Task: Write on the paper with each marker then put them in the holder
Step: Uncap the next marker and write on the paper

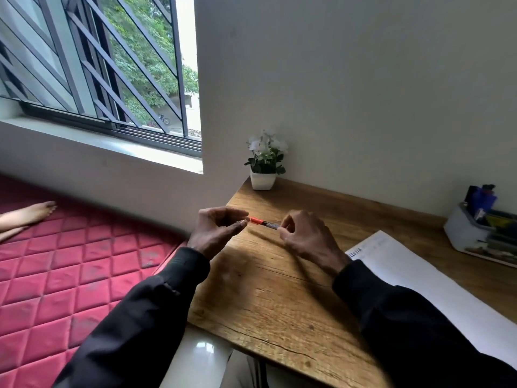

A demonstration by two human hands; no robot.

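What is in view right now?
orange-red and grey marker: one, held above desk between both hands
white paper sheet: one, white, desk's right side
grey plastic holder: one, grey, far right of desk, blue pens inside
white potted flower plant: one, white pot, desk's far left corner
brown wooden desk: one, brown, centre
red quilted mattress: one, red, left of desk
grey barred window: one, upper left
bare foot: one, on mattress, far left
left hand: one, grip pinches marker's orange-red end
right hand: one, grip on marker's grey end
black sleeves: two, on both forearms
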